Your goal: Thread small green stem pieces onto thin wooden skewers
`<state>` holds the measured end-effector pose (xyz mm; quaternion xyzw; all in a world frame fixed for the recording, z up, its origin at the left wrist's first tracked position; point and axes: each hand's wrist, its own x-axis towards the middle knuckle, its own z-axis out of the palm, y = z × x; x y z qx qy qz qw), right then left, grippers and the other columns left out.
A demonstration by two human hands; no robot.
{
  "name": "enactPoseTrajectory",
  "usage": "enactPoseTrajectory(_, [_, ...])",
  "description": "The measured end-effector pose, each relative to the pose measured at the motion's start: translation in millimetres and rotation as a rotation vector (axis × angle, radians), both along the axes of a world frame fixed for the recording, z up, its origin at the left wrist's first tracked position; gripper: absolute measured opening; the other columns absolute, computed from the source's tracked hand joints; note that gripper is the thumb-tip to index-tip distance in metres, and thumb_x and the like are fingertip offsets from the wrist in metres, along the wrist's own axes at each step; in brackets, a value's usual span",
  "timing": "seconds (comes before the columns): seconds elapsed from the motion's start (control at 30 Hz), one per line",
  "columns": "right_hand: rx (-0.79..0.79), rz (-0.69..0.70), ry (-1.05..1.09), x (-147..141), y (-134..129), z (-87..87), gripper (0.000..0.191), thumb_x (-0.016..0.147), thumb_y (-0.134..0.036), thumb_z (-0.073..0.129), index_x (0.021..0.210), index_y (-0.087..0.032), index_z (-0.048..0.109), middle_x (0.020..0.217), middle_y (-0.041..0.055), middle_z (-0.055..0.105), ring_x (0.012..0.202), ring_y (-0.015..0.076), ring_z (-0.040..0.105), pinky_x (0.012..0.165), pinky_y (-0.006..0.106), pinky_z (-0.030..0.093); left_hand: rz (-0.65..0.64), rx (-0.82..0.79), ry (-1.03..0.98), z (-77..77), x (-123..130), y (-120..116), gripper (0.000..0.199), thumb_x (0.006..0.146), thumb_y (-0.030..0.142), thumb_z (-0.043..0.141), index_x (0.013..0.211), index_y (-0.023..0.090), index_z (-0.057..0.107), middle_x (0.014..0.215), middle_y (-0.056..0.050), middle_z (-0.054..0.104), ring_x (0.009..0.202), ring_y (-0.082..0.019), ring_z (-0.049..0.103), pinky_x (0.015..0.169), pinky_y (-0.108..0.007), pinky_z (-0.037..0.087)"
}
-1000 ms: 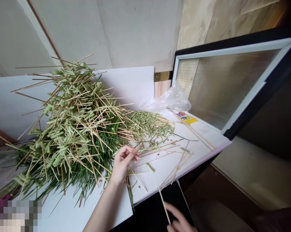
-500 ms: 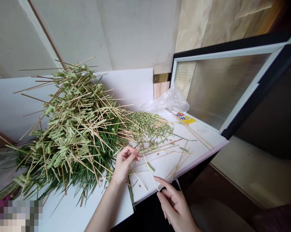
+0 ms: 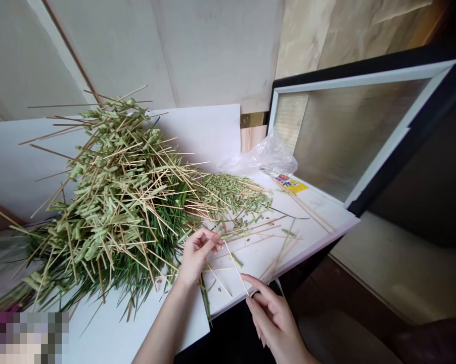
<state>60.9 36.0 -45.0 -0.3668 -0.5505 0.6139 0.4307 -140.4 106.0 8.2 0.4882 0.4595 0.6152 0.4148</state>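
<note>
A thin wooden stick (image 3: 236, 267) slants between my two hands over the table's front edge. My left hand (image 3: 203, 248) pinches its upper end, where a bit of green stalk shows at the fingertips. The lower end of the stick is held between thumb and index finger of my right hand (image 3: 268, 313). Left of my hands rises a large heap of skewered green pieces (image 3: 118, 197) on long green leaves (image 3: 137, 265). Beside it lies a smaller pile of short green pieces (image 3: 231, 192).
The white table (image 3: 315, 202) carries loose sticks (image 3: 307, 212) and scraps. A clear plastic bag (image 3: 268, 154) and a yellow packet (image 3: 294, 186) lie at the back. On the right stands a framed glass panel (image 3: 337, 136). Pale boards (image 3: 213, 50) line the back.
Both hands keep their grip on the stick. My right hand and the stick's lower end have moved up very slightly; the view has shifted a little.
</note>
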Motion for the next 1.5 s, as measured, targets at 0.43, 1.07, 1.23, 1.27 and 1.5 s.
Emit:
enactPoseTrajectory(0.43, [-0.068,-0.014,0.004,4,0,-4.9,0.064,0.093,-0.060,0.057,0.139,-0.016,0.058,0.054,-0.0118,0.037,0.042,0.0065,0.030,0.040,0.021,0.022,-0.071,-0.070,0.049,-4.5,2,-1,0.032,0.078,0.044,0.082,0.071,0.018,0.065,0.066,-0.002,0.071,0.058,-0.014,0.061,0.058,-0.025,0.049])
enactPoseTrajectory(1.07, [0.036,-0.138,-0.198,16,10,-21.7,0.061,0.092,-0.058,0.059,0.140,-0.019,0.054,0.053,-0.0085,0.044,0.046,0.0113,0.041,0.044,0.024,0.035,-0.415,-0.264,-0.079,-21.1,21,-12,0.041,0.064,0.047,0.091,0.071,0.013,0.068,0.067,-0.007,0.073,0.054,-0.014,0.065,0.053,-0.025,0.050])
enactPoseTrajectory(1.23, [-0.057,-0.107,-0.041,8,21,-10.6,0.061,0.089,-0.062,0.062,0.131,-0.022,0.047,0.058,-0.0103,0.051,0.045,0.0085,0.041,0.042,0.020,0.034,-0.258,-0.183,-0.097,-23.2,29,-11,0.041,0.066,0.047,0.090,0.076,0.013,0.067,0.067,-0.005,0.073,0.054,-0.011,0.062,0.052,-0.021,0.048])
enactPoseTrajectory(1.27, [-0.079,-0.069,-0.037,7,21,-10.3,0.060,0.087,-0.065,0.062,0.125,-0.020,0.049,0.059,-0.0100,0.051,0.044,0.0079,0.041,0.042,0.019,0.034,-0.206,-0.153,-0.103,-22.0,28,-10,0.041,0.068,0.046,0.090,0.078,0.014,0.067,0.067,-0.004,0.073,0.055,-0.011,0.063,0.052,-0.021,0.047])
enactPoseTrajectory(1.5, [-0.206,0.033,0.072,7,9,-25.8,0.055,0.087,-0.075,0.053,0.074,-0.021,0.050,0.050,-0.0145,0.026,0.039,0.0034,0.018,0.036,0.018,0.017,-0.146,-0.101,0.005,-14.2,23,-5,0.036,0.076,0.045,0.085,0.077,0.015,0.066,0.068,-0.005,0.072,0.059,-0.013,0.063,0.054,-0.022,0.048])
